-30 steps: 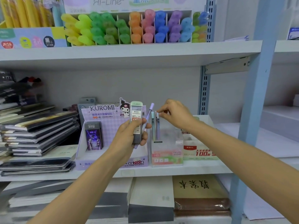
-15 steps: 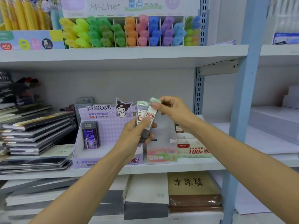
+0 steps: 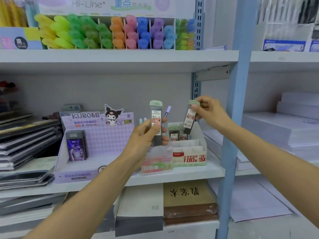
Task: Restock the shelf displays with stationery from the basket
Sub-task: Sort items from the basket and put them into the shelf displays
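Observation:
My left hand [image 3: 146, 137] holds an upright pencil lead case [image 3: 156, 121] with a green cap, and a purple mechanical pencil [image 3: 167, 111] sticks up behind it. My right hand [image 3: 209, 112] pinches a second lead case [image 3: 189, 118] by its green cap, tilted, just above the white lead display box [image 3: 189, 156] on the middle shelf. Two more lead cases [image 3: 174, 133] stand in that box. A clear pencil display box [image 3: 156, 164] stands in front of my left hand.
A purple Kuromi display box [image 3: 96, 144] with one dark pack stands to the left. Stacked notebooks [image 3: 25, 135] fill the far left. Highlighters [image 3: 107, 33] line the upper shelf. A blue upright post [image 3: 233, 118] stands right of the box. Paper reams [image 3: 284, 128] lie beyond.
My right hand took one lead case from the pair in my left hand and carried it right, over the white display box. The camera shifted slightly.

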The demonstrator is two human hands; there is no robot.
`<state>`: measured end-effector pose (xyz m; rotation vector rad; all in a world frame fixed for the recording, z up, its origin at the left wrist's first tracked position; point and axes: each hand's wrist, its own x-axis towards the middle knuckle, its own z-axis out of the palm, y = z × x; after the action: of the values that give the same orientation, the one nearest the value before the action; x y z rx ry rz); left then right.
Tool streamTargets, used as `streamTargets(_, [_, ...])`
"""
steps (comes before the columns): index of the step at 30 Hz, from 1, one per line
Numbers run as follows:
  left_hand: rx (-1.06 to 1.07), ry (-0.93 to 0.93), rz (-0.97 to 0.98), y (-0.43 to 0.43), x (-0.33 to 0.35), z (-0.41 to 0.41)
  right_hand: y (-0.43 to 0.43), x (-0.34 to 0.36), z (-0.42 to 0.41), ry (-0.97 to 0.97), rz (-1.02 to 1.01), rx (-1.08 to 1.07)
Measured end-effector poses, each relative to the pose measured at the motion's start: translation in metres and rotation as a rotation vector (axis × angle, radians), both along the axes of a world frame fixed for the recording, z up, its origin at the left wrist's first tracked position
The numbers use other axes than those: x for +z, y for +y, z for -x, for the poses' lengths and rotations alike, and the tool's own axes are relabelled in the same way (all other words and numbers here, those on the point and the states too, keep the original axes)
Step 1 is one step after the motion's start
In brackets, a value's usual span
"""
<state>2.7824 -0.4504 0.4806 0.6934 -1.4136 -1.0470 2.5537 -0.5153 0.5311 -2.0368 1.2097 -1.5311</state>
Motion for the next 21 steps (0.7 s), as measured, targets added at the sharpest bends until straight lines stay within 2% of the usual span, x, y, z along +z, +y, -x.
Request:
streamTargets(5, [-0.027, -0.01, 0.008, -0.003, -0.002, 0.01, -0.013, -0.024, 0.0, 0.098, 0.009, -0.057])
streamTargets(14, [0.016, -0.042, 0.032, -0.007, -0.006, 0.01, -0.031, -0.035, -0.008, 0.426, -0.004, -0.05])
streamTargets(21, [0.047, -0.036, 0.014, -0.011, -0.005, 0.004, -0.035, -0.042, -0.016, 0.375, 0.048, -0.166])
